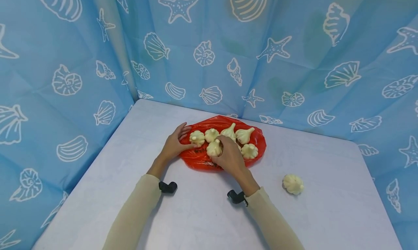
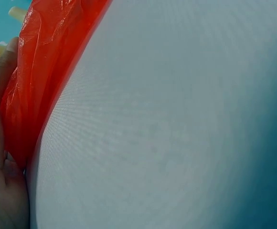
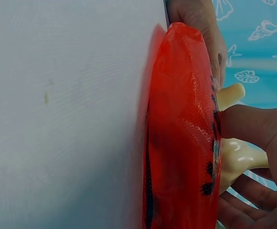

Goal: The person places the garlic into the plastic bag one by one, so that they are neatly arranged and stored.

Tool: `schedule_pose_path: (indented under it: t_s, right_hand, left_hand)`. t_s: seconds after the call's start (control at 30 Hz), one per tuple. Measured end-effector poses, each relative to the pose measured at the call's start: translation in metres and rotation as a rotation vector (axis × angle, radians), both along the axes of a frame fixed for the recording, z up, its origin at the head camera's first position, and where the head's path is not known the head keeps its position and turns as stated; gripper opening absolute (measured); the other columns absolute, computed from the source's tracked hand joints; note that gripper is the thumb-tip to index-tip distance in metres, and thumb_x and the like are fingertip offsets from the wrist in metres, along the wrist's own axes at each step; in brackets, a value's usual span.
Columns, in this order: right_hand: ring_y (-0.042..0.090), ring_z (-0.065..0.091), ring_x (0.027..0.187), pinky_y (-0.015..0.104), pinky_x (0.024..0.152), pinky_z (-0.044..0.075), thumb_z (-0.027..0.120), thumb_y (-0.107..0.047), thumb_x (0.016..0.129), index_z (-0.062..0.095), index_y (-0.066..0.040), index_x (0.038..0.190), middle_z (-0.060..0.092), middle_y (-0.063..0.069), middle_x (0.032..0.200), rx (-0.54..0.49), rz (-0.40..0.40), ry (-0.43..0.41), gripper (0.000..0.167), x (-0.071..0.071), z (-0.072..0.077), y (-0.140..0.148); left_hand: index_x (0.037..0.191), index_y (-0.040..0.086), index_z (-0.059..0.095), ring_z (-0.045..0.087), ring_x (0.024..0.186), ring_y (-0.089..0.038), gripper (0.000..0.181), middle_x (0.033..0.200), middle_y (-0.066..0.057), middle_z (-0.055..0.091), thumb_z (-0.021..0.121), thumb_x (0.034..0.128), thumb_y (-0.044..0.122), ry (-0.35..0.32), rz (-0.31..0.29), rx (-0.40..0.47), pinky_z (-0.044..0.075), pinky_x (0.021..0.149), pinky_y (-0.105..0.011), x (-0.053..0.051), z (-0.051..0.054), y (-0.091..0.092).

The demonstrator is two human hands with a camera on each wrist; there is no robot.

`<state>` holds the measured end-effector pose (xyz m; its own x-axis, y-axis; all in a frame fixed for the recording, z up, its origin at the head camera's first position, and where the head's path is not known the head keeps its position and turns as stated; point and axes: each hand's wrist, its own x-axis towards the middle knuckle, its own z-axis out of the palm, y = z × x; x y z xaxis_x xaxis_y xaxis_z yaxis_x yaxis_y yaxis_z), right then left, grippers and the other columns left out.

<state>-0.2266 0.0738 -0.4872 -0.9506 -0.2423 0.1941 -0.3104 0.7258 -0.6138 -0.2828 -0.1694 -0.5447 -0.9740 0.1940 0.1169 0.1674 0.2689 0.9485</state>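
Observation:
A red plastic bag [image 1: 200,164] lies flattened on the white table, with several pale garlic bulbs on it, one of them a bulb [image 1: 197,138] at its left end. My right hand [image 1: 231,155] grips a garlic bulb [image 1: 213,148] near the bag's front middle, thumb and fingers on either side of it. That bulb [image 3: 239,160] also shows between thumb and fingers in the right wrist view, above the red plastic. At the bag's left edge rests my left hand [image 1: 174,143], fingers extended along the plastic and thumb reaching toward the leftmost bulb.
One more garlic bulb [image 1: 292,184] lies alone on the table [image 1: 326,213], right of the bag. Blue curtains [image 1: 209,43] with white shell and starfish prints stand behind the table and along its left side. Each wrist wears a black camera [image 1: 168,187].

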Motion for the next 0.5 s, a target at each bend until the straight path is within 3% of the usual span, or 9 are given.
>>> schedule_pose_path:
  t_s: [0.5]
  right_hand:
    - [0.022,0.053,0.114,0.042,0.098,0.048,0.084,-0.021,0.076,0.056,-0.008,0.130,0.058,0.004,0.124,-0.067,0.003,0.037,0.062,0.0042,0.0101,0.0037]
  left_hand:
    - [0.154,0.015,0.026,0.044,0.134,-0.017,0.106,0.145,0.001,0.047,0.087,0.0708,0.039,0.001,0.009,-0.011,0.037,0.109,-0.036,-0.0001,-0.0008,0.0004]
